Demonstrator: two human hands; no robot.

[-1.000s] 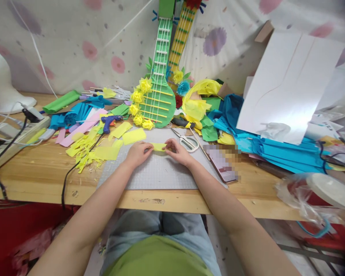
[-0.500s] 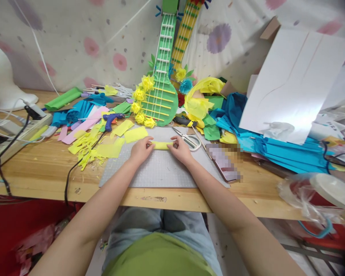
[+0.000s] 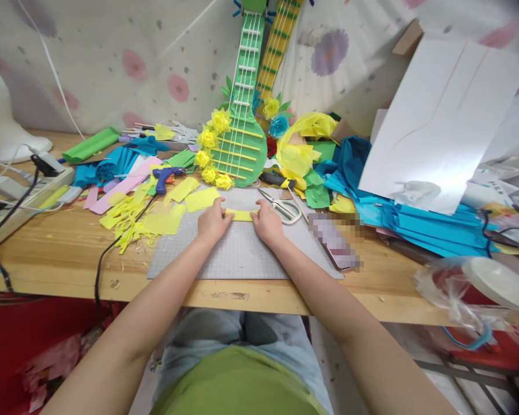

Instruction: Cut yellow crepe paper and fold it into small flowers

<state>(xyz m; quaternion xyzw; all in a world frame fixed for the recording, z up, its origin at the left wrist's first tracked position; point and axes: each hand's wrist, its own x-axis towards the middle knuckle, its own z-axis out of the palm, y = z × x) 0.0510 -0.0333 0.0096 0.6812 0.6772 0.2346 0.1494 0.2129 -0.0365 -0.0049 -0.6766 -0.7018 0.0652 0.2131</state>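
A folded strip of yellow crepe paper [image 3: 241, 216] lies on the grey cutting mat [image 3: 242, 256]. My left hand [image 3: 213, 222] presses its left end with closed fingers. The strip's right end is pinned by my right hand [image 3: 267, 222], fingers also closed on it. Scissors [image 3: 283, 208] lie just right of my right hand. More yellow paper pieces [image 3: 185, 199] and shredded yellow scraps [image 3: 127, 222] sit to the left of the mat.
A green paper guitar [image 3: 242, 138] with yellow paper flowers leans at the back, a yellow one behind it. A blue glue gun [image 3: 166, 173], blue and green crepe rolls, a power strip [image 3: 30, 190], white card [image 3: 441, 127] and a phone [image 3: 335, 239] crowd the wooden table.
Both hands have slid a little away from me on the mat with the yellow strip, and moved closer together along it. The view has shifted slightly.
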